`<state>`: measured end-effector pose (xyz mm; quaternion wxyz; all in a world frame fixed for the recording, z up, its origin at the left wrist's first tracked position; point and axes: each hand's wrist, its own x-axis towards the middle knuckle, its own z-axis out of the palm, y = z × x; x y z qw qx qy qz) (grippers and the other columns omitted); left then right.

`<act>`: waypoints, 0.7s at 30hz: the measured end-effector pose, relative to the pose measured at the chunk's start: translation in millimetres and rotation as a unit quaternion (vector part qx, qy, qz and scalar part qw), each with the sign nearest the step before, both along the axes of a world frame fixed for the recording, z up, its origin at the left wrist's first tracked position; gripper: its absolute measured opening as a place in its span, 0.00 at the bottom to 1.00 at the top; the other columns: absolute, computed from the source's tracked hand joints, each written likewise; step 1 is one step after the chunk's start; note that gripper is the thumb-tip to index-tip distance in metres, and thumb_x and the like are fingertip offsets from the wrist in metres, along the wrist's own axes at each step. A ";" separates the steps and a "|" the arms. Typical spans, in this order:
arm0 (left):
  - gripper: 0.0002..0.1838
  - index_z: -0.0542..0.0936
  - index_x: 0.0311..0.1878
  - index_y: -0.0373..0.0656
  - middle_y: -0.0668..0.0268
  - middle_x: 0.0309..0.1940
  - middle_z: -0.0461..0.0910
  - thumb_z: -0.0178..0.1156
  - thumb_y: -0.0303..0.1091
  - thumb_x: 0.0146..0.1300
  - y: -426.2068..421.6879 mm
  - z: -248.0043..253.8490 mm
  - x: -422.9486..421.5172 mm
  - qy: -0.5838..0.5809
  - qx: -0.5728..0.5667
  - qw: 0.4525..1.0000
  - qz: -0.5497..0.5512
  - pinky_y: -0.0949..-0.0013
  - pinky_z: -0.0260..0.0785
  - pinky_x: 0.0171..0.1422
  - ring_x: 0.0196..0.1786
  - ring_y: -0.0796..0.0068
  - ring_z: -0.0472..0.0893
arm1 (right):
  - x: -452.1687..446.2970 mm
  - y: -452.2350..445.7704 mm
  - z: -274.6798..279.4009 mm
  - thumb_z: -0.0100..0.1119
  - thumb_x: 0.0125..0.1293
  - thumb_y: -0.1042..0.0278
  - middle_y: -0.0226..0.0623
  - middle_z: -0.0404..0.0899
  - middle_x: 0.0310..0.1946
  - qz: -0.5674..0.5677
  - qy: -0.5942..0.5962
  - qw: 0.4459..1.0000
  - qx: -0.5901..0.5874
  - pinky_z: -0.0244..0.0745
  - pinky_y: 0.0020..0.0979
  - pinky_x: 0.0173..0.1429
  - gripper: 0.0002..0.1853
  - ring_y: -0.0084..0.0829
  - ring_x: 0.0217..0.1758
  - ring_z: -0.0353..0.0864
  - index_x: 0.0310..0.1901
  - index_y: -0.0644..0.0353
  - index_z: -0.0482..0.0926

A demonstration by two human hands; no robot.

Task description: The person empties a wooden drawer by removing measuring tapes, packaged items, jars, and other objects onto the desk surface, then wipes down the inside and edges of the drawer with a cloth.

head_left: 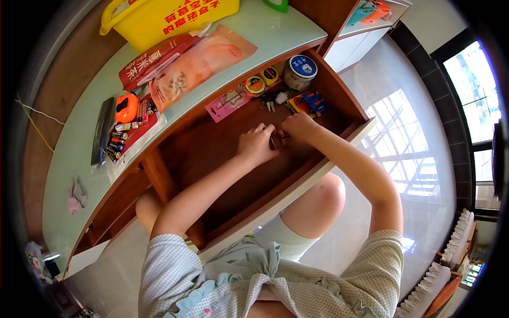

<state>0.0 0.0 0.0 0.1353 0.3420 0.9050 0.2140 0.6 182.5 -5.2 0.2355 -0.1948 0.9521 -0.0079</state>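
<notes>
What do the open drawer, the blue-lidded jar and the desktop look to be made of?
Drawer: probably wood or veneer, satin, from its reddish-brown color and faint sheen.
Jar: likely glossy glass; contents seem to show through. Its lid: printed metal or plastic, unclear which.
Desktop: perhaps glass-topped, smooth, pale green, softly reflective.

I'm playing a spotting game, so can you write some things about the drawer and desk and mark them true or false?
1. The yellow plastic basket stands on the pale green desk. True.
2. The jar with a round blue lid stands on the desk. False: it is inside the open brown wooden drawer.
3. The left hand and right hand are over the drawer. True.
4. The small silver keys lie on the desk. False: they lie in the drawer.
</notes>
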 end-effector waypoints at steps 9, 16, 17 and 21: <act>0.23 0.68 0.36 0.48 0.67 0.34 0.76 0.70 0.40 0.41 -28.6 24.2 5.1 -0.003 0.072 0.997 0.021 0.57 0.72 0.36 0.38 0.58 0.79 | -2.1 10.5 12.9 0.66 0.47 0.55 0.34 0.82 0.29 -0.051 -0.083 0.978 -0.185 0.73 0.34 0.38 0.12 0.36 0.35 0.80 0.28 0.53 0.83; 0.22 0.65 0.33 0.48 0.67 0.29 0.73 0.70 0.38 0.41 -75.0 50.1 13.4 0.057 0.107 0.992 0.017 0.60 0.70 0.30 0.31 0.60 0.78 | 9.7 -39.1 55.7 0.64 0.54 0.62 0.34 0.81 0.25 -0.181 -0.071 0.897 -0.397 0.73 0.26 0.33 0.10 0.26 0.25 0.78 0.30 0.60 0.84; 0.22 0.65 0.33 0.48 0.67 0.29 0.73 0.70 0.38 0.41 -81.8 53.9 15.0 0.061 0.117 0.991 0.023 0.60 0.70 0.30 0.30 0.60 0.78 | 12.1 -49.9 60.5 0.64 0.55 0.63 0.33 0.81 0.24 -0.204 -0.084 0.872 -0.438 0.73 0.25 0.32 0.09 0.24 0.24 0.77 0.30 0.61 0.84; 0.21 0.65 0.32 0.46 0.69 0.28 0.71 0.70 0.35 0.41 -114.9 76.9 25.0 0.077 0.150 0.983 0.068 0.64 0.69 0.28 0.28 0.63 0.77 | 15.5 -88.8 70.1 0.64 0.58 0.65 0.30 0.81 0.27 -0.207 -0.111 0.835 -0.498 0.72 0.20 0.33 0.12 0.16 0.28 0.76 0.38 0.64 0.82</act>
